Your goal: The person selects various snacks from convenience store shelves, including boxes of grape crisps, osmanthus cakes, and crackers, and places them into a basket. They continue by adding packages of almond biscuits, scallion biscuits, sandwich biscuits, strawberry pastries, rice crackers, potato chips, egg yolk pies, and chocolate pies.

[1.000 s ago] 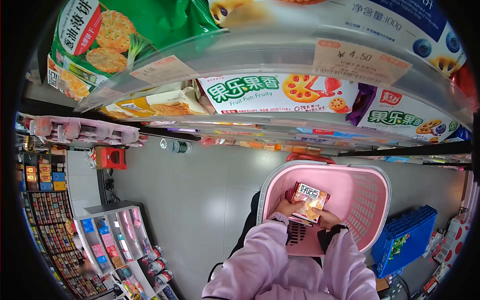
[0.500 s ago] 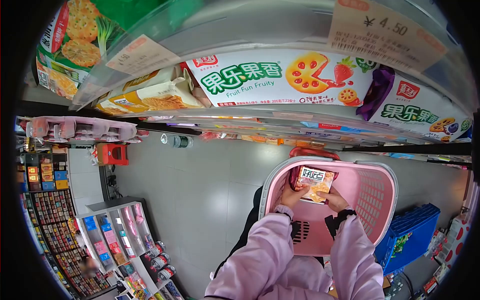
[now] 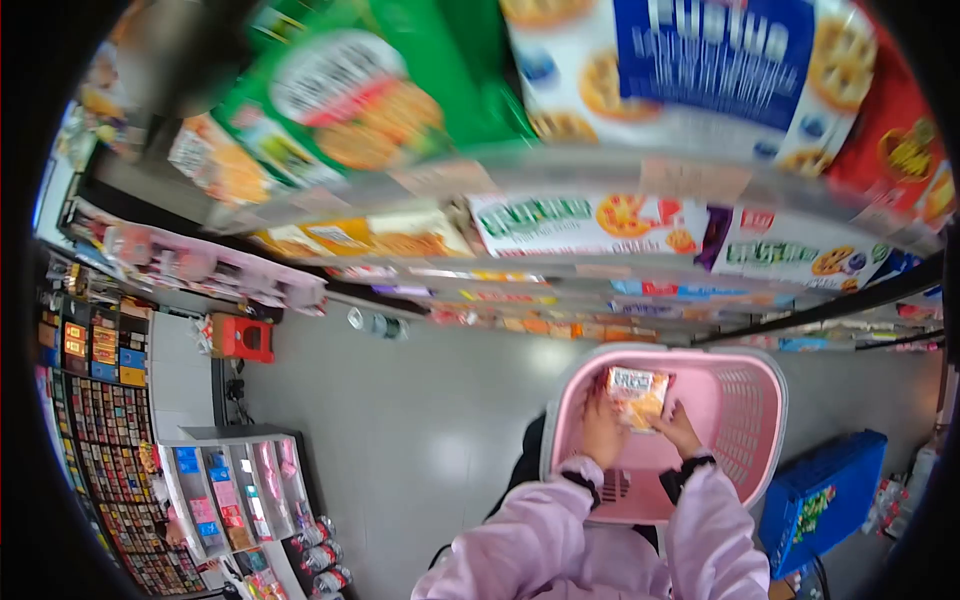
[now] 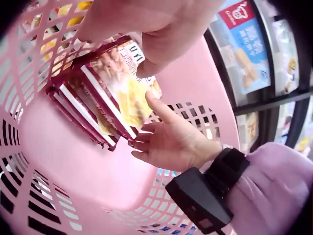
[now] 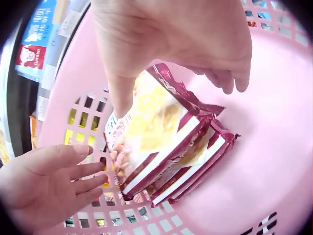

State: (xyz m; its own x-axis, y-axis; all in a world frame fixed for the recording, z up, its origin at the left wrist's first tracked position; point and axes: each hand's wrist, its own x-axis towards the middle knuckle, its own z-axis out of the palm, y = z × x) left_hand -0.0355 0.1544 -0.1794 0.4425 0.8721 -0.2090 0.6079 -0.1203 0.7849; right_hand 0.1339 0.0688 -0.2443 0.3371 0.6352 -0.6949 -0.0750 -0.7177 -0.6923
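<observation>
A stack of biscuit packets [image 3: 638, 395] with maroon ends and a cracker picture lies in the pink shopping basket [image 3: 720, 375], against its far-left side. On the left of the stack is my left hand [image 3: 602, 430], its fingers straight; the right wrist view shows those fingers [image 5: 90, 181] apart from the packets. My right hand [image 3: 682, 432] is on the other side with relaxed, spread fingers. In the left wrist view its thumb [image 4: 159, 105] overlaps the top packet [image 4: 122, 83]. Neither hand grips the stack. At least two packets [image 5: 190, 166] show, one leaning over another.
Shelves of biscuits rise ahead, with a green cracker bag [image 3: 390, 90] and a white fruit biscuit box [image 3: 590, 225]. A blue crate [image 3: 820, 500] stands right of the basket. Left are a red stool [image 3: 243, 338], a bottle [image 3: 378, 323] on the floor and a display rack [image 3: 225, 490].
Both hands gripped the packets earlier and moved them toward the basket's far-left side. Now the fingers have loosened and let go of the stack. The head view has shifted, showing more upper shelf.
</observation>
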